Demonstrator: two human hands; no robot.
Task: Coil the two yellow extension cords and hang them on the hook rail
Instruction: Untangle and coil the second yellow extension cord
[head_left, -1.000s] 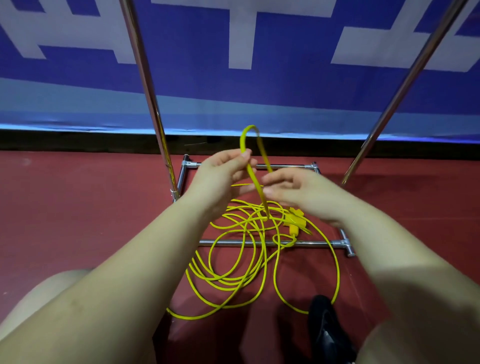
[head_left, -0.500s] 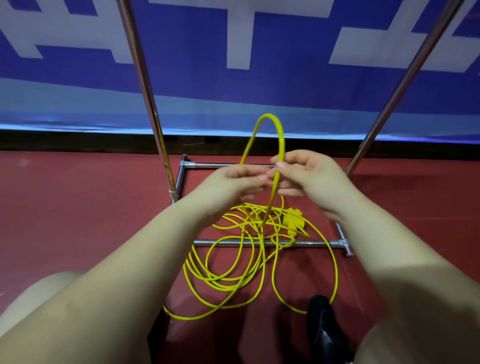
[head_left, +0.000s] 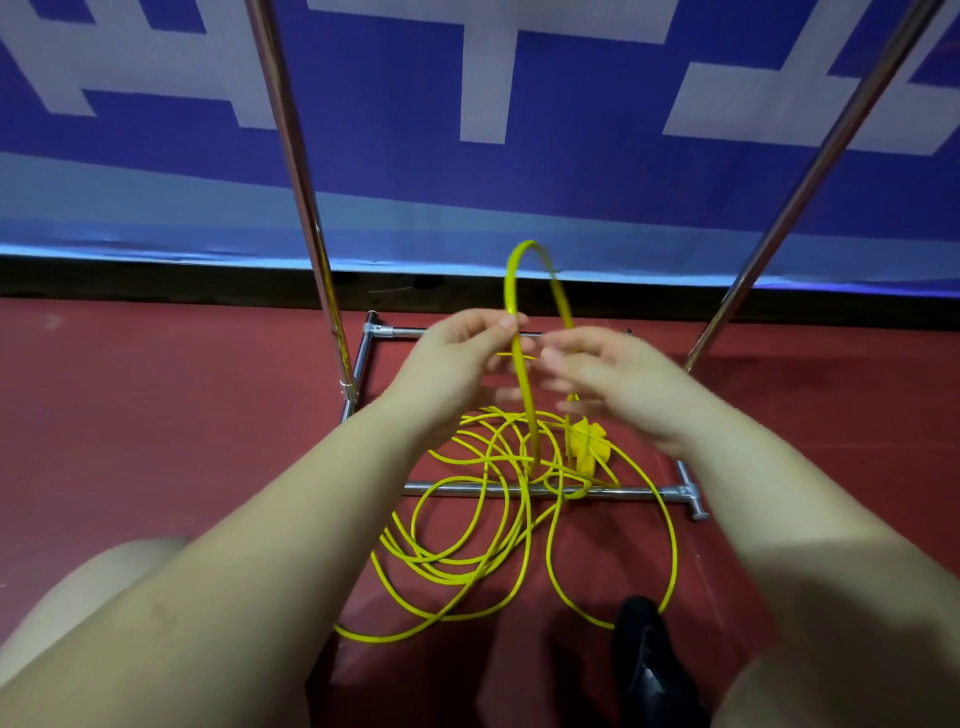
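Left hand pinches one leg of a raised loop of yellow extension cord between thumb and fingertips, while the right hand is blurred beside the other leg; its fingers look loosely spread and I cannot tell whether it grips the cord or merely touches it. Taking the chrome base bar of the rack as landmark: nearest the person, well on the near side of that bar, a black shoe stands on the red floor, and the widest sweeps of the slack cord curve just beside it. More turns lie tangled across the bar itself, and just beyond it sits a yellow plug block, among the strands. Above the bar the two hands hold the single loop upright. Farther off, the rack's two slanting chrome uprights rise toward a blue and white banner. No hook rail shows in view. By my judgement the job is at its very start: one loop is formed, nearly all of this cord lies unwound on the floor, whether the heap holds one cord or both cannot be made out, and nothing is hung yet.
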